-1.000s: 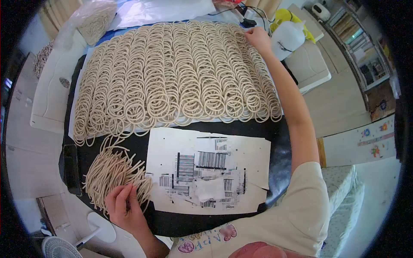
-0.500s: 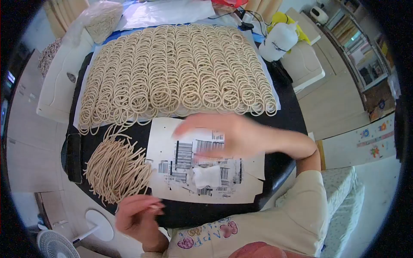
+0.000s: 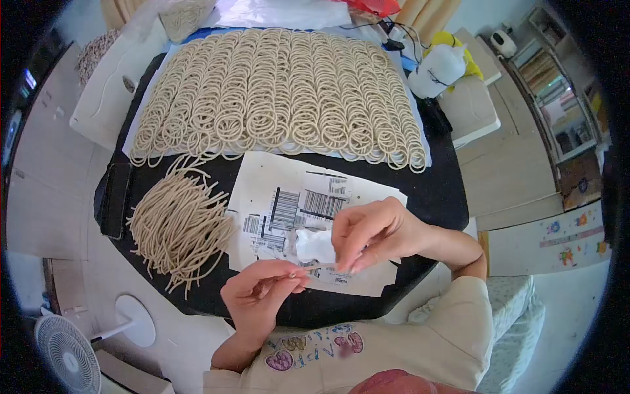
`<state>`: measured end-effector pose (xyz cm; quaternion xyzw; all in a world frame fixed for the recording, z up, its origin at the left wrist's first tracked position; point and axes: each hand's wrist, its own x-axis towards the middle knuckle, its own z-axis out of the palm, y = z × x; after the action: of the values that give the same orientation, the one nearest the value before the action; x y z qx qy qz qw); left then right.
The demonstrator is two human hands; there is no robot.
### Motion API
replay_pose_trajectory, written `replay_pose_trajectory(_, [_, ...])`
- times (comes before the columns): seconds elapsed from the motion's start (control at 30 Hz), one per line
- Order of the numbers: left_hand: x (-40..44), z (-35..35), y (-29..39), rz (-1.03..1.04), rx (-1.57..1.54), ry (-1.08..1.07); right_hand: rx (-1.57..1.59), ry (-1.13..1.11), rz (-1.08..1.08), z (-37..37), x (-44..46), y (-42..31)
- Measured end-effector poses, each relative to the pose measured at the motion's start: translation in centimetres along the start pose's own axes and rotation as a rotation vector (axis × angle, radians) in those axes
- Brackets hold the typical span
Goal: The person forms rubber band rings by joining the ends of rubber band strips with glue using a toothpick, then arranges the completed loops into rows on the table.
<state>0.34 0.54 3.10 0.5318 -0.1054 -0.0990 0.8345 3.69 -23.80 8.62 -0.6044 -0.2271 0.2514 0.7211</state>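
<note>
Both hands meet over the near edge of a white board with barcode labels [image 3: 262, 180]. My left hand [image 3: 262, 289] pinches one end of a thin beige stick [image 3: 319, 266], and my right hand [image 3: 377, 236] pinches its other end. Just beyond them, a crumpled white piece [image 3: 314, 245] lies on the board. To the left is a loose pile of beige sticks [image 3: 180, 226]. Behind the board, many beige rings [image 3: 275, 92] lie in overlapping columns on a white sheet.
A dark phone-like object [image 3: 116, 200] lies at the black table's [image 3: 453, 177] left edge. At the back right are a white bottle [image 3: 436, 71] and cables. Plastic bags stand at the back left, and a fan [image 3: 69, 358] is at the lower left.
My right hand has come from the rings at the far right to the near side of the board. My left hand has left the pile and moved right. A stick now spans both hands.
</note>
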Motion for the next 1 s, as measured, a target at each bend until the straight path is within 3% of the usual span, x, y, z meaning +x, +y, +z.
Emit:
replay_pose_trajectory(0.23, [-0.5,0.5,-1.5,-0.131,0.104,-0.028,0.024,-0.047,0.007,-1.3,-0.7,2.1])
replay_pose_trajectory(0.33, [-0.7,0.7,-2.2,-0.113,0.188,-0.003,0.156,0.149,0.401,-0.4,-0.4,0.5])
replay_pose_trajectory(0.47, [-0.7,0.8,-3.1,-0.097,0.250,0.069,-0.008,0.233,0.506,-1.0,-0.7,1.7])
replay_pose_trajectory(0.8, [-0.6,0.9,-3.0,-0.106,0.274,0.102,-0.209,0.252,0.329,-0.4,-0.8,3.3])
replay_pose_trajectory(1.0, [-0.5,0.6,-3.1,-0.093,0.286,0.075,-0.157,0.246,0.393,-0.6,-0.7,3.3])
